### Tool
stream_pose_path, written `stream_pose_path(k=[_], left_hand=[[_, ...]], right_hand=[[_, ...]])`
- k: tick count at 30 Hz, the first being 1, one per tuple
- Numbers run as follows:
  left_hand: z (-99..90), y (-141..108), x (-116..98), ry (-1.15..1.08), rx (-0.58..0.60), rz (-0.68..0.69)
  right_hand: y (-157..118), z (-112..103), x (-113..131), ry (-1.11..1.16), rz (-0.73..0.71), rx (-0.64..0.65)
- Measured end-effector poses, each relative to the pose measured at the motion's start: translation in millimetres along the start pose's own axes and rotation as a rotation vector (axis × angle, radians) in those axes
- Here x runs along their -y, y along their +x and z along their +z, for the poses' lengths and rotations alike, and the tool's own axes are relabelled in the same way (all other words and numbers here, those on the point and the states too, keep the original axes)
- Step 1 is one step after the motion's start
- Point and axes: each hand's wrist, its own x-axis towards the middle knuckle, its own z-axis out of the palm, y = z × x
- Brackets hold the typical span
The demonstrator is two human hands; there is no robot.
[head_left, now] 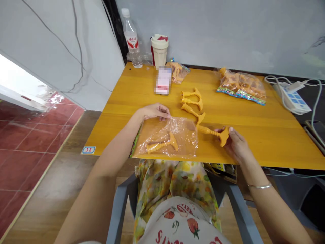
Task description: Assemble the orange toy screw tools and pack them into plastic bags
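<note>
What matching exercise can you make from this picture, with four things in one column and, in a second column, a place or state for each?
Things:
1. right hand
2. left hand
3. water bottle
4. bag of orange pieces

Places or states:
A. resting on the edge of a clear plastic bag
B. lying toward the far right of the yellow table
C. gripping an orange plastic piece
D. standing at the far left corner of the table

Right pairs: 1-C, 2-A, 3-D, 4-B.
</note>
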Motion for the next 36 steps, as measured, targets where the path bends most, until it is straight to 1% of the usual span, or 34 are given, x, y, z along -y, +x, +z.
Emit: stream_pose_path(k=[2,4,10,13,15,18,22,26,30,33,36], left_hand=[[0.4,0,-1,-0.001,0.003,0.006],[0.9,0,-1,-0.005,0.004,0.011],[4.0,-1,-5,0.006,0.002,0.0],[6.0,-2,-7,-0.002,0.008,0.0],[7.0,-3,-7,-0.015,0.007,0.005],[7.9,-3,-7,-0.046,-0.02,0.025],[9.7,-4,-8,-0.09,-0.057,0.044],[12.1,-6,-11,-0.099,-0.05,0.038],[13.6,-7,-12,-0.109,-0.054,0.031],[13.4,-5,-11,-0.116,-0.058,0.033],[12.3,-4,-9,-0.117,-0.066,0.035]], right_hand=[[-4,11,-1,0.026,0.075,0.059],[-5,27,-3,0.04,0.114,0.097],[4,76,-12,0.072,0.136,0.147],[8,96,-15,0.055,0.155,0.185],[9,105,-16,0.044,0.161,0.185],[9,114,-17,0.05,0.183,0.189],[9,120,-17,0.056,0.193,0.276],[12,129,-14,0.06,0.166,0.274],[14,140,-7,0.042,0.179,0.299],[12,143,-4,0.066,0.217,0.326],[11,141,-6,0.096,0.246,0.35]])
